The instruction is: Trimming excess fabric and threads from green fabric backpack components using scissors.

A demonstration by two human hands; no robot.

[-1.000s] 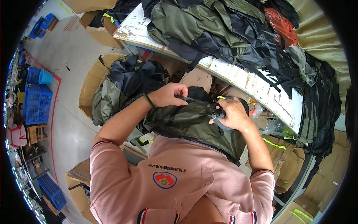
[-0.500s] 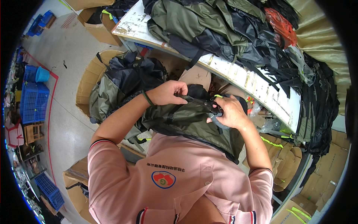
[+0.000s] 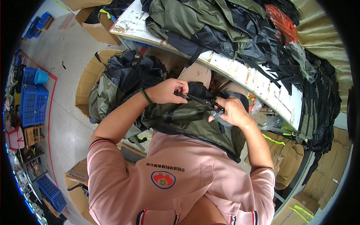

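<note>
An olive-green and black fabric piece, like a bag (image 3: 187, 122), lies across my lap. Above it my left hand (image 3: 168, 91) is closed, pinching one end of a narrow black strap (image 3: 198, 99) between thumb and fingers. At the strap's other end, my right hand (image 3: 231, 111) is closed around a dark piece with loops (image 3: 216, 107), its exact kind unclear. Something grey-blue (image 3: 224, 121) shows under the right palm; I cannot make out what it is. The strap runs roughly straight between both hands.
To the left, a cardboard box (image 3: 85, 84) holds more olive and black fabric (image 3: 135, 71). A white worktable (image 3: 247, 77) ahead bears piled bags (image 3: 210, 26) and a red plastic bag (image 3: 279, 22). Blue crates (image 3: 33, 103) stand far left. Cardboard (image 3: 287, 159) lies at right.
My right hand has turned slightly, and the dark looped piece in it shows at a different angle. My left hand keeps its pinch, barely shifted.
</note>
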